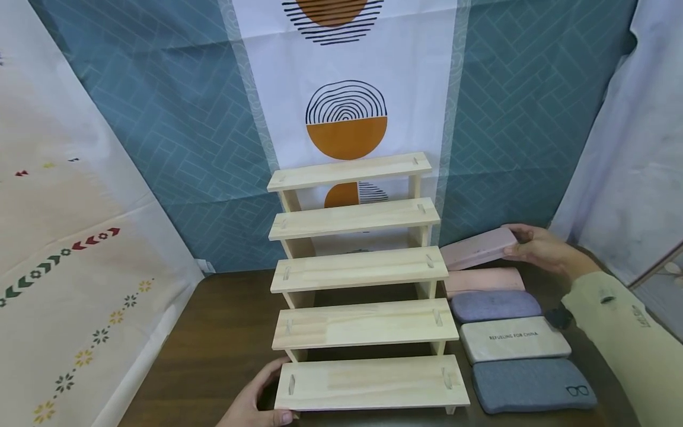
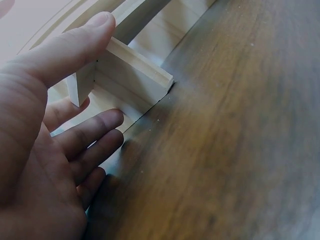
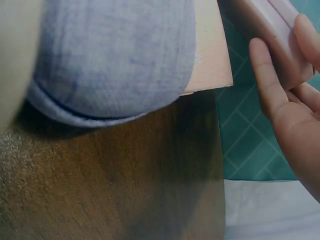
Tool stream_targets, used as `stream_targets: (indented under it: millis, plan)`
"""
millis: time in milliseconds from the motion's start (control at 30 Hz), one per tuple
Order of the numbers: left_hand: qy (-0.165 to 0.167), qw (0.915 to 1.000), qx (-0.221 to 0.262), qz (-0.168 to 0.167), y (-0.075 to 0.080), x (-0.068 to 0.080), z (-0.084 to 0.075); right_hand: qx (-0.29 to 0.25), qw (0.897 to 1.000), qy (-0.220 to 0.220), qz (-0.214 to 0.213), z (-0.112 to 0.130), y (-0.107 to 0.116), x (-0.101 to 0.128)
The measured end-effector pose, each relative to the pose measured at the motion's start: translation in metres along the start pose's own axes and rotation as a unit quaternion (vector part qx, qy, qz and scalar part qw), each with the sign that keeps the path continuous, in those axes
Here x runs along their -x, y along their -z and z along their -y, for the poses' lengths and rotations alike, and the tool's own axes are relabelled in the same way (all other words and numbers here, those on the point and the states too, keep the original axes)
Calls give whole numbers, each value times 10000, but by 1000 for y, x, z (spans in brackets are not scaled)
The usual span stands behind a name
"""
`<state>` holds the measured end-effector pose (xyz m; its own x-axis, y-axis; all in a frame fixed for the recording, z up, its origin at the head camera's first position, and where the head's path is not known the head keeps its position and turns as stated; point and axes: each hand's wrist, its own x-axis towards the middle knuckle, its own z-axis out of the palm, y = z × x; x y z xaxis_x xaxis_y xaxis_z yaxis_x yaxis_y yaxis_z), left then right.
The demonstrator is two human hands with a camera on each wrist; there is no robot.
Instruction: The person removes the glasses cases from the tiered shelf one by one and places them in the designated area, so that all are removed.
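At the far right my right hand [image 1: 544,252] grips the right end of a pale pink glasses case [image 1: 479,248], which tilts upward to the right. In the right wrist view the fingers and thumb hold this case [image 3: 275,42] from both sides. A wooden stepped rack [image 1: 363,270] with several plank steps stands in the middle. My left hand [image 1: 258,397] holds the front left corner of its lowest step, thumb at the front edge and fingers along the side. In the left wrist view, wood partly covers the index finger.
Below the held case lie a peach case [image 1: 485,281], a purple case [image 1: 496,306], a white case with lettering [image 1: 514,347] and a blue-grey case [image 1: 530,385], in a column right of the rack. Patterned cloth [image 1: 187,118] hangs behind the dark wooden table [image 1: 224,320].
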<state>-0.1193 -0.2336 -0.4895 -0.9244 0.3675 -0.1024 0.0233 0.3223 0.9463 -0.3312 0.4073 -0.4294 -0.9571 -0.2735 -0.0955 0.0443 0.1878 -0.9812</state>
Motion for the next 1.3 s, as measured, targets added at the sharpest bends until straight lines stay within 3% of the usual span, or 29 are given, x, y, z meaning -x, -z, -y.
stream_targets:
  millis: [233, 400, 600, 867, 1133, 1300]
  plan:
    - [118, 9999, -81, -44, 0, 2, -2, 621, 9968, -390, 330, 5, -6, -2]
    - [231, 9996, -123, -61, 2, 2, -4, 1682, 9824, -732, 350, 13, -12, -4]
    - [317, 9992, -211, -81, 1, 4, -5, 2184, 9700, -1035, 270, 14, -19, -10]
    - [280, 9990, -322, -148, 0, 6, -6, 3263, 9409, -865, 268, 13, -26, -17]
    - [-403, 9983, -417, -111, -2, 9, -5, 3769, 9230, -683, 377, 15, -27, -12]
    - [-306, 9980, -537, -156, -3, 8, -8, 4110, 9097, -407, 436, 16, -26, -7]
